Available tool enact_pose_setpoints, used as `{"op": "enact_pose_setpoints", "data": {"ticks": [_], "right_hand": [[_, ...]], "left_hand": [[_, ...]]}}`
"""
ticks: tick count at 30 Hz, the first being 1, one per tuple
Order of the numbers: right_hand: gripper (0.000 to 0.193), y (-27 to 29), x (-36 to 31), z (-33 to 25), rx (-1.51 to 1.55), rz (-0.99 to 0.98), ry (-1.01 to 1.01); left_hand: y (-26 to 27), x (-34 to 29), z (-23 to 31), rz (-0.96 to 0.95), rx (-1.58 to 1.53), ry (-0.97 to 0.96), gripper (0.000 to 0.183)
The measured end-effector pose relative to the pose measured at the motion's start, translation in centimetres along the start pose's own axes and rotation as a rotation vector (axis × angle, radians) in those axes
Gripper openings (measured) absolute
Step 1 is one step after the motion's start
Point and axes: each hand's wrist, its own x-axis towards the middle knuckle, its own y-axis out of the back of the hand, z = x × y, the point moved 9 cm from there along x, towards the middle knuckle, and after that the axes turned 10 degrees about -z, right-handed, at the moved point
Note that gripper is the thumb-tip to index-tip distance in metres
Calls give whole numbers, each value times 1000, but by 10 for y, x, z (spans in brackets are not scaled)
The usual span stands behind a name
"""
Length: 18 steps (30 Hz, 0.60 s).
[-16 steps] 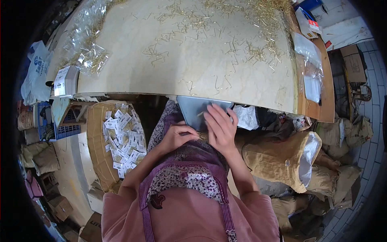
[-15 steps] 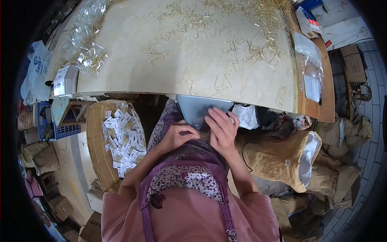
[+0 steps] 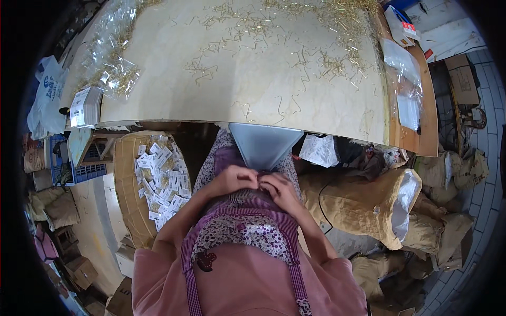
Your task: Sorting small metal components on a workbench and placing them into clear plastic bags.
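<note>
Near the tray (image 3: 266,141): left hand (image 3: 236,179), right hand (image 3: 281,190) curled narrow; anything held, I cannot tell.
Fingertips (image 3: 255,183): best kept light, steady.

To your left, you had the following: one white plastic bag (image 3: 46,100), printed in blue; one blue crate (image 3: 90,173), lower down, slatted; one brown cardboard box (image 3: 80,271), lower again. To your right, you had: one large brown paper sack (image 3: 358,203), lying on its side, pale lining at its mouth — a thin black cable (image 3: 320,203) curved at its nearer end; further bulging sacks (image 3: 445,234) beyond; grey tiled floor (image 3: 490,105) at the outer edge.
</note>
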Motion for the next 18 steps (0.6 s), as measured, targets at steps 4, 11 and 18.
{"op": "enact_pose_setpoints", "data": {"ticks": [4,11,18], "right_hand": [[12,9,2,-11,-9,-1,13],[6,59,27,-30,373,206,-80],[9,91,35,-93,-189,355,432]], "left_hand": [[0,-12,9,80,-26,91,10],[31,-9,84,327,10,-152,9],[39,-17,130,385,324,-312,16]]}}
